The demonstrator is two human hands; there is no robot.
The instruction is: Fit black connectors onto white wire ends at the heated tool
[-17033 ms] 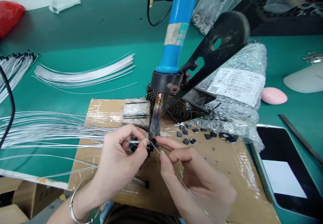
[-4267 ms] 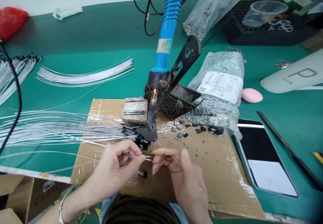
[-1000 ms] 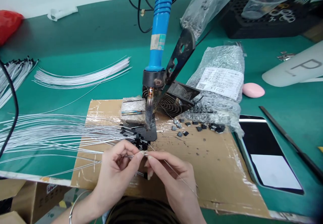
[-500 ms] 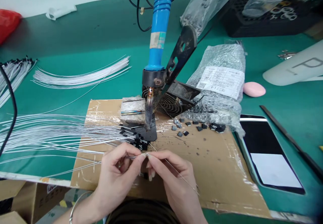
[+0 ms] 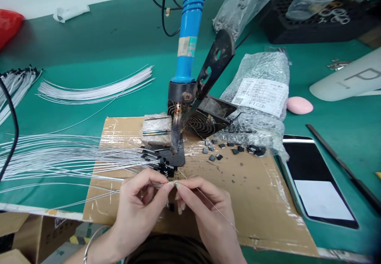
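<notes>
Above the cardboard sheet [image 5: 253, 200], my left hand [image 5: 139, 208] pinches the end of a thin white wire between thumb and forefinger. Its fingertips nearly meet those of my right hand [image 5: 205, 208], which is pinched on a thin wire that runs back over that hand. The exact contact point between the fingertips is too small to make out. Just behind the fingers lie the black ends [image 5: 165, 167] of a bundle of white wires [image 5: 71, 157] stretching left. A blue soldering iron [image 5: 190, 30] stands tip down in a black holder beyond them.
Small black pieces [image 5: 219, 157] are scattered on the cardboard. A phone [image 5: 318, 176] and a dark flat tool [image 5: 342, 163] lie at the right. Behind are a bubble-wrap package [image 5: 258, 85], a black basket [image 5: 274, 30] and more white wires [image 5: 98, 89].
Both hands have shifted very slightly to the right, my right hand a little more. Their pinching grips look the same.
</notes>
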